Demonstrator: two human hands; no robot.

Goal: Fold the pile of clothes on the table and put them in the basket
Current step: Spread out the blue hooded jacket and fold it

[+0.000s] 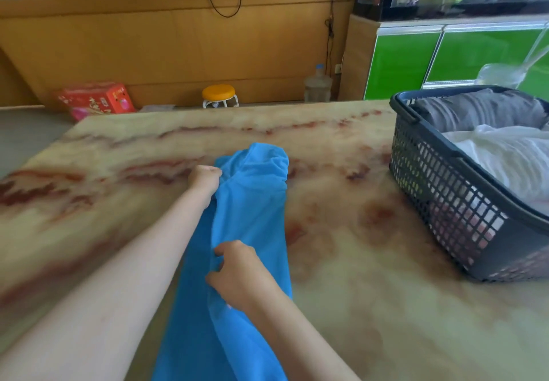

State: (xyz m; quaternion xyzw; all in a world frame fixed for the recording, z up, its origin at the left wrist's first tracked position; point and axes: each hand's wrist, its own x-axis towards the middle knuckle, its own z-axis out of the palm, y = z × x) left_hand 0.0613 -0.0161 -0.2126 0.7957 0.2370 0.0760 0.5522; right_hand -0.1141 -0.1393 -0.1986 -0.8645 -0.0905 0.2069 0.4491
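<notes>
While the blue garment (252, 202) lies lengthwise on the marbled table (371, 291), its near end runs off the lower frame edge. Your left hand (205, 177) is fisted on the cloth's far left edge, arm stretched forward; your right hand (237, 270) pinches a mid fold, fingers curled. The basket (445, 202), holding a grey garment (475, 110) and a white garment (511, 158), is cut off at right.

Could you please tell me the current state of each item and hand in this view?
blue garment: stretched lengthwise on the table, far end bunched
left hand: grips the garment's far end
right hand: pinches a fold midway along it
basket: upright on the table, holding clothes
grey garment: in the basket
white garment: in the basket
</notes>
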